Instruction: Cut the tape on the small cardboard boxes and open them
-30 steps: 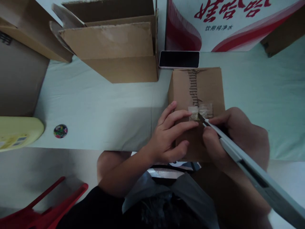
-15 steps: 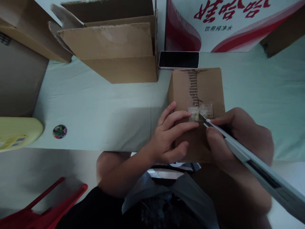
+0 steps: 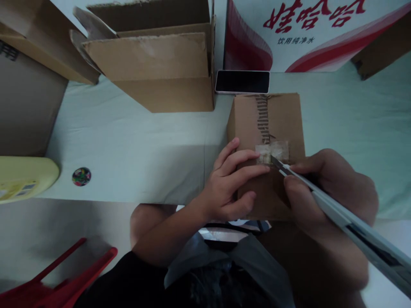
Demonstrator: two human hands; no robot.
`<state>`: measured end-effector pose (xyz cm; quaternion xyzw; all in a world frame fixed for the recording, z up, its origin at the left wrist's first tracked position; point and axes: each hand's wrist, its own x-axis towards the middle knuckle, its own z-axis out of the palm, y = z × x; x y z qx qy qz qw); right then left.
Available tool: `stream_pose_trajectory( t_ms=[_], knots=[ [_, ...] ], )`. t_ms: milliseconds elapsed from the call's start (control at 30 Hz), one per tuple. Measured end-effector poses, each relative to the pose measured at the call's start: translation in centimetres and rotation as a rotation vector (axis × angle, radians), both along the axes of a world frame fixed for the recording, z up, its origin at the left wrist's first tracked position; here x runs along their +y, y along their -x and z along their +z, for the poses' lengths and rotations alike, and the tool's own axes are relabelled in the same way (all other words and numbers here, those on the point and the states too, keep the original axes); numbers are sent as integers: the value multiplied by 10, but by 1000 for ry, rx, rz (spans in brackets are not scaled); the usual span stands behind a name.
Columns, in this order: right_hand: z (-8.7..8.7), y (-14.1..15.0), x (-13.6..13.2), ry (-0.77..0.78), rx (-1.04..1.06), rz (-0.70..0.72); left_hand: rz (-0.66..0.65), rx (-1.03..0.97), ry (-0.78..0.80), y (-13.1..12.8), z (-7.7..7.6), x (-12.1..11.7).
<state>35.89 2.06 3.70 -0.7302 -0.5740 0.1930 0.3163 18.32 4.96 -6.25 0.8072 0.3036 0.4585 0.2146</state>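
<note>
A closed cardboard box (image 3: 285,115) stands at the near edge of the table, with a torn, ribbed strip along its top seam. Clear tape (image 3: 280,149) crosses that seam near the middle. My left hand (image 3: 231,184) lies on the box's top left side, fingers spread and touching the tape's left end. In my right hand (image 3: 327,188) is a light grey utility knife (image 3: 340,216), gripped between thumb and fingers. Its blade is out, and the tip is at the tape over the seam.
Behind the box lies a phone (image 3: 242,81). An open cardboard carton (image 3: 180,94) stands at the back, beside a white and red printed carton (image 3: 295,55). To the left are a round colourful disc (image 3: 81,176) and a yellow-green container (image 3: 28,177). A red chair (image 3: 80,273) stands below.
My right hand and the knife have shifted slightly right, with more of the blade showing. My left hand stays on the box. The whole view has moved a little.
</note>
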Motion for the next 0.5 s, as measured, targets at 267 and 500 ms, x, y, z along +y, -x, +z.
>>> stream_pose_trajectory(
  t_ms=[267,500],
  knots=[
    [4,4,0,0,3,3,-7,-28,10,0,-2,0],
    [6,7,-2,14,-56,-9,17,-11,11,0,-1,0]
  ],
)
